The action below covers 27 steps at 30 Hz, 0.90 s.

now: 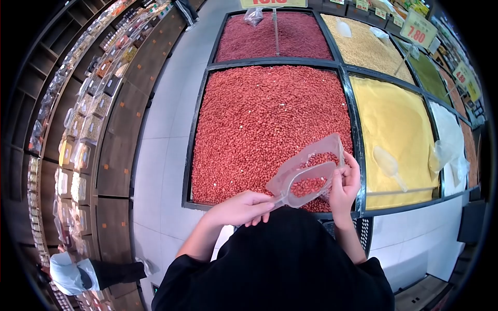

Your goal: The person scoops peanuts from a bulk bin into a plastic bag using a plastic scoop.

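Note:
My left hand [244, 210] is closed around the handle of a clear plastic scoop [294, 201], just above the near edge of the bin. Red peanuts show in or through the scoop's bowl. Pinched by its upper edge in my right hand [345, 186] is a clear plastic bag [288, 168], its mouth spread around the scoop. Whether the peanuts seen through the bag lie inside it or behind it, I cannot tell. Below and beyond both hands spreads a large bin heaped with red-skinned peanuts [259, 119].
Adjoining bins hold dark red beans [301, 36], pale grains [365, 49] and yellow meal [394, 119] with another scoop [386, 161] on it. Price signs [418, 30] stand above. Shelves of packed goods [91, 127] line the left aisle, where a person [72, 272] stands.

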Motion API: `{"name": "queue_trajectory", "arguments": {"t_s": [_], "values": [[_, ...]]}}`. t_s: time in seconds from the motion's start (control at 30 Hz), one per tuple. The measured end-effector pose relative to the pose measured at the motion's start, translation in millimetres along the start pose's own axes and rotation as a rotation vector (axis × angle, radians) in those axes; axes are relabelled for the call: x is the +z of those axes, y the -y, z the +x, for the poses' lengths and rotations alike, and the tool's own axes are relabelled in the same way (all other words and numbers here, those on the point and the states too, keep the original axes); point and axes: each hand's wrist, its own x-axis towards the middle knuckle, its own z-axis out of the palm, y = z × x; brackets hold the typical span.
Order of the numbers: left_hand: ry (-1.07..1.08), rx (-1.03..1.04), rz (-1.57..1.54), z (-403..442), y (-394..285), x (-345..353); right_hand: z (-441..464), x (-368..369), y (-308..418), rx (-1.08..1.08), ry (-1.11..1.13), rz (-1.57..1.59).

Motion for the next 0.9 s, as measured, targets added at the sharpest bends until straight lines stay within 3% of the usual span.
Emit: {"name": "queue_trajectory", "arguments": {"t_s": [0.07, 0.2, 0.27, 0.4, 0.47, 0.57, 0.8, 0.87, 0.9], "values": [[0.01, 0.005, 0.033, 9, -9, 5, 0, 0, 0, -0.002, 0.007, -0.007], [-0.189, 0.148, 0.14, 40, 6, 15, 2, -3, -6, -0.028, 0.007, -0.033], [-0.328, 0.271, 0.418, 50, 6, 16, 2, -3, -7, -0.028, 0.006, -0.043], [-0.372, 0.309, 0.479, 60, -3, 20, 1, -2, -4, 0.008, 0.018, -0.018], [-0.51, 0.501, 0.579, 69, 4, 22, 1, -1, -4, 0.01, 0.021, -0.02], [-0.634, 0.517, 0.692, 71, 7, 22, 1, 1, 1, 0.026, 0.029, -0.03], [-0.619, 0.585, 0.652, 26, 9, 0, 0, 1, -8, -0.052, -0.039, -0.059], [-0.395, 0.351, 0.336, 7, 14, -9, -1, 5, -6, -0.048, -0.059, -0.047], [-0.358, 0.36, 0.189, 10, 39, -14, -1, 5, -7, -0.05, -0.067, -0.046]]}}
